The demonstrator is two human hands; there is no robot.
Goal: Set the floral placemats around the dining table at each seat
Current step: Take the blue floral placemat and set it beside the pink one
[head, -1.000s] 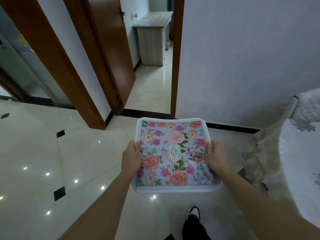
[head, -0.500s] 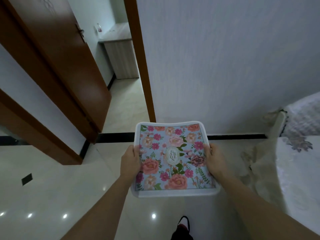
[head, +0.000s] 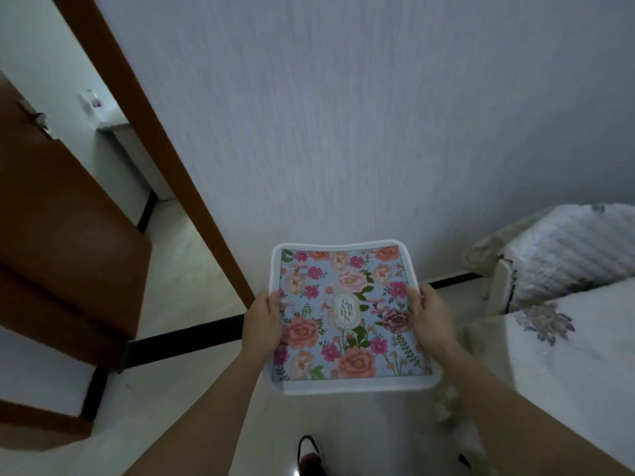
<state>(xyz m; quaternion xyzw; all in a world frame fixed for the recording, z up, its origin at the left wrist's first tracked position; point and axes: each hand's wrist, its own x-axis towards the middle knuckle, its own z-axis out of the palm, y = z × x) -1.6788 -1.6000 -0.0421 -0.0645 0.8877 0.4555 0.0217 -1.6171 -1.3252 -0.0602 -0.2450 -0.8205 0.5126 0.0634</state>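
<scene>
While the placemat (head: 347, 314) is held flat and face up in the air before a pale wall (head: 343, 132), its left edge is gripped by the left hand (head: 263, 321) and its right edge by the right hand (head: 431, 317), with each thumb laid on top. A blue ground with pink and orange flowers, a white border and an oval label at the middle are shown on it. It is held above the floor (head: 192, 389), near the table (head: 584, 355) at the right and apart from it. The table is covered with a white flowered cloth. A covered chair (head: 567, 249) is seen beyond it, by the wall. A brown door (head: 62, 235) and frame (head: 165, 149) are seen at the left, and a black baseboard (head: 192, 334) is seen along the wall's foot. A shoe (head: 309, 455) is seen at the bottom edge.
</scene>
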